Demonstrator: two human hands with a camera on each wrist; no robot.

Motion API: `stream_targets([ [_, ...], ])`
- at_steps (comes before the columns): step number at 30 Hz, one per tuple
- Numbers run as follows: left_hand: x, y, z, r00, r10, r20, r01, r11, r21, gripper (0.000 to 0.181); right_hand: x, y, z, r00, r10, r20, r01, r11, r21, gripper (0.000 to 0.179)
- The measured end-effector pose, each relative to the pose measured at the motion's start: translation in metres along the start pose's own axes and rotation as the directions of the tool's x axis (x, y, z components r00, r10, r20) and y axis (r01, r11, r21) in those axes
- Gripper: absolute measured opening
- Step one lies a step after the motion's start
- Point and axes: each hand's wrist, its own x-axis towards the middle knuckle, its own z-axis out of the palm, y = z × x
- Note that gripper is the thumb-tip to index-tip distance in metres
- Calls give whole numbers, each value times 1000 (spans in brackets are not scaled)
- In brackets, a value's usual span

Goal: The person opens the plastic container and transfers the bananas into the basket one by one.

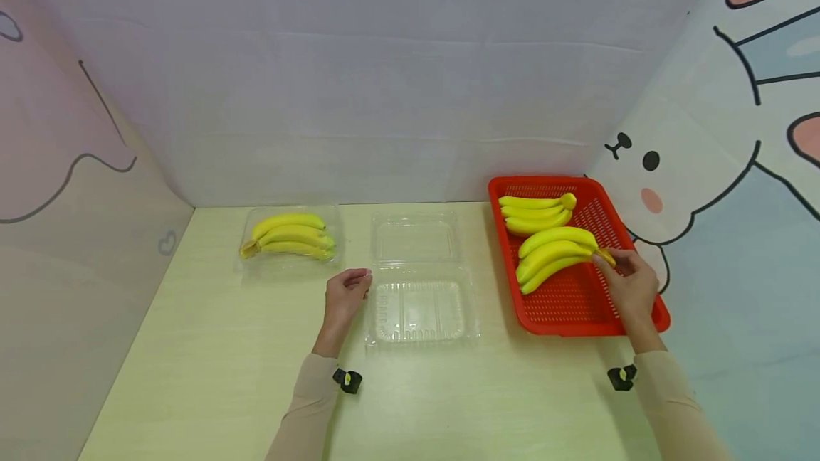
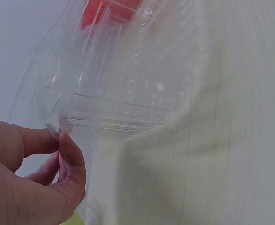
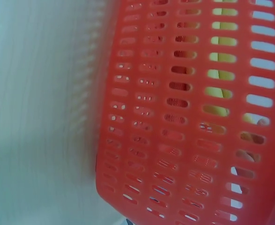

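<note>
With thumb and fingertips my left hand (image 1: 347, 297) pinches the left edge of a clear plastic clamshell box (image 1: 419, 311), whose lid lies folded back behind it. The left wrist view shows the same pinch of the left hand (image 2: 43, 173) at the box's corner (image 2: 123, 108). My right hand (image 1: 631, 287) grips the stem end of a bunch of bananas (image 1: 554, 256) at the red basket (image 1: 592, 329). Behind it in the basket lies a second bunch of bananas (image 1: 537, 213). The basket wall (image 3: 170, 103) hides the right hand in the right wrist view.
Another clear clamshell box (image 1: 336, 215) stands at the back left of the table, with a bunch of bananas (image 1: 291, 235) in it. A white cloth wall (image 1: 359, 112) rises behind the table, and printed panels (image 1: 724, 269) flank it on both sides.
</note>
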Motion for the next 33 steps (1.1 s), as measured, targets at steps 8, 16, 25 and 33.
stream_targets([
  [8, 0, 0, 0, 1000, 15, 0, -15, 1000, -15, 17, 0, -3, -2, 998, 23, 64, -18, 996, -83, 43],
  [16, 0, 0, 1, 1000, 13, -4, -13, 1000, -9, 17, 1, -2, -2, 991, 42, 127, -28, 994, -108, 44],
  [25, -1, 2, 1, 1000, -12, -6, 12, 1000, 9, 19, 2, -3, -2, 968, 90, 233, -64, 991, -116, 51],
  [33, -2, 1, 1, 1000, -3, 0, 3, 1000, -9, 18, 5, -1, -1, 937, 8, 349, 46, 988, -147, 54],
])
